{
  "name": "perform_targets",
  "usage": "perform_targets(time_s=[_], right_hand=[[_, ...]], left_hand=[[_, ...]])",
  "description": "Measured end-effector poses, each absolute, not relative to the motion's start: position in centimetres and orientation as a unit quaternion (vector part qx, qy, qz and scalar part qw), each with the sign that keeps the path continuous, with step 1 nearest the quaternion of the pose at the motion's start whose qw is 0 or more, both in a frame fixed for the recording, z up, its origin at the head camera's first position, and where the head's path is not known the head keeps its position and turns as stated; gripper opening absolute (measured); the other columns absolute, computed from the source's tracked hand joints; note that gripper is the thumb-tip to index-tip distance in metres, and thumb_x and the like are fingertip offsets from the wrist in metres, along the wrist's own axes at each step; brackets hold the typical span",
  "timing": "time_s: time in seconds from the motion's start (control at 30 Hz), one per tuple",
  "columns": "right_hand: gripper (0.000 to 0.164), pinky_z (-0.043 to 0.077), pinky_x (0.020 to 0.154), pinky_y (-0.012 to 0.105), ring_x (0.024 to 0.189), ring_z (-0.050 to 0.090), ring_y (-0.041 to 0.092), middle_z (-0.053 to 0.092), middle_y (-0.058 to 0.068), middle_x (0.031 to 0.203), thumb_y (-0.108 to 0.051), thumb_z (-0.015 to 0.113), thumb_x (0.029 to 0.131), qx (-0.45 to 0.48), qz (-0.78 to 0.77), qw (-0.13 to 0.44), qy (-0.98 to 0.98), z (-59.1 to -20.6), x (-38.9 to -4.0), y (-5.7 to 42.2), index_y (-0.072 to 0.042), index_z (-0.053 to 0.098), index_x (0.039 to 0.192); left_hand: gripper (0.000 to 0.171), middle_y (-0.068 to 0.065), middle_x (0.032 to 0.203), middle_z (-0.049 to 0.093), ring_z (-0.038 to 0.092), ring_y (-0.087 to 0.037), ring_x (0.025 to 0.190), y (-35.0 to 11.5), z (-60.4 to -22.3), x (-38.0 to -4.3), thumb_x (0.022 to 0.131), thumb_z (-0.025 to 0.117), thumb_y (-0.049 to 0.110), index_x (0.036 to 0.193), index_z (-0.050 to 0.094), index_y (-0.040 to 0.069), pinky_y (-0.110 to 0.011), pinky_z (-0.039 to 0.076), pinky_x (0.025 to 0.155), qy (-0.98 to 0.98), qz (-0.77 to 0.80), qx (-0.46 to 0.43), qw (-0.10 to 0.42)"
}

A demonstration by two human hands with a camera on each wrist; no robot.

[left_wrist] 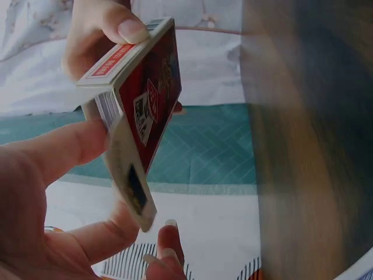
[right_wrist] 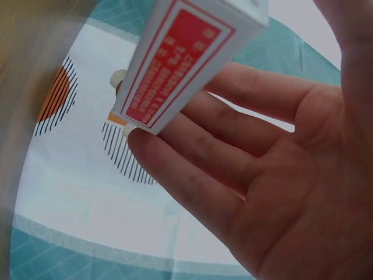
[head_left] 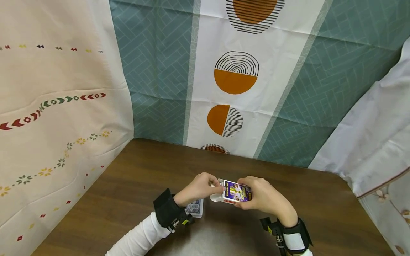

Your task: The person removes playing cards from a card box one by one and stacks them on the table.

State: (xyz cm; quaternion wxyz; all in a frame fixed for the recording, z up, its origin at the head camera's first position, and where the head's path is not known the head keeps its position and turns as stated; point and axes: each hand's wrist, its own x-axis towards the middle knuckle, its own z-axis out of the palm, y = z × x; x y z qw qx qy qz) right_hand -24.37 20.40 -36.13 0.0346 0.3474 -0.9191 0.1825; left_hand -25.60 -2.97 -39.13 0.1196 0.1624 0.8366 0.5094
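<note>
My right hand (head_left: 264, 195) holds a playing card box (head_left: 237, 192) by its sides, thumb on the near edge and fingers on the far one. The box face is purple and yellow; a red face and a white side with a red label show in the left wrist view. At its open end, my left hand (head_left: 200, 188) has curled fingers at the white flap (left_wrist: 131, 169), with one fingertip right at the edges of the white cards (left_wrist: 108, 108) inside. Under the left wrist, a stack of blue-patterned cards (head_left: 195, 208) lies on the table, partly hidden.
The brown wooden table (head_left: 153, 167) reaches back to a teal and white curtain (head_left: 160, 71) with orange circles. A cream patterned cloth (head_left: 64, 106) hangs on the left, a white cloth (head_left: 378, 124) on the right. Black straps with cameras sit on both wrists.
</note>
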Motion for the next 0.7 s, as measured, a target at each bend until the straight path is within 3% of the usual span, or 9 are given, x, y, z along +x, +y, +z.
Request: perform_targets(time_s=[0.2,0.37,0.53,0.7], right_hand=[[0.048,0.047,0.065,0.020,0.077,0.054,0.004,0.066,-0.001,0.098,-0.032,0.082,0.070,0.347,0.169,0.056,-0.921,-35.8,-24.0,20.3,-0.008,0.066,0.108],[0.052,0.047,0.064,0.018,0.077,0.055,0.003,0.067,-0.001,0.098,-0.038,0.082,0.071,0.345,0.173,0.059,-0.921,-35.9,-24.0,20.2,-0.007,0.066,0.109],[0.054,0.048,0.066,0.020,0.078,0.056,0.004,0.067,-0.002,0.097,-0.038,0.083,0.070,0.330,0.174,0.046,-0.927,-35.8,-24.1,20.4,-0.005,0.066,0.110],[0.053,0.048,0.066,0.020,0.078,0.056,0.005,0.067,-0.001,0.097,-0.036,0.084,0.070,0.324,0.172,0.043,-0.929,-35.8,-24.4,20.6,-0.005,0.066,0.109]], left_hand=[[0.022,-0.003,0.087,0.058,0.044,-0.013,0.066,-3.2,-38.8,-25.7,0.089,0.069,0.022,0.084,0.072,0.001,-0.024,0.032,0.051,0.816,0.529,0.168,0.161],[0.024,-0.005,0.097,0.066,0.052,-0.016,0.086,-4.0,-38.6,-26.0,0.087,0.071,0.022,0.091,0.075,-0.001,-0.027,0.041,0.071,0.790,0.558,0.162,0.194],[0.023,-0.003,0.090,0.064,0.049,-0.017,0.087,-5.0,-38.4,-26.1,0.087,0.071,0.025,0.091,0.077,0.003,-0.030,0.036,0.072,0.803,0.548,0.147,0.184],[0.022,-0.001,0.083,0.055,0.044,-0.016,0.077,-5.5,-38.2,-26.0,0.091,0.065,0.022,0.092,0.076,0.003,-0.029,0.031,0.065,0.817,0.538,0.140,0.151]])
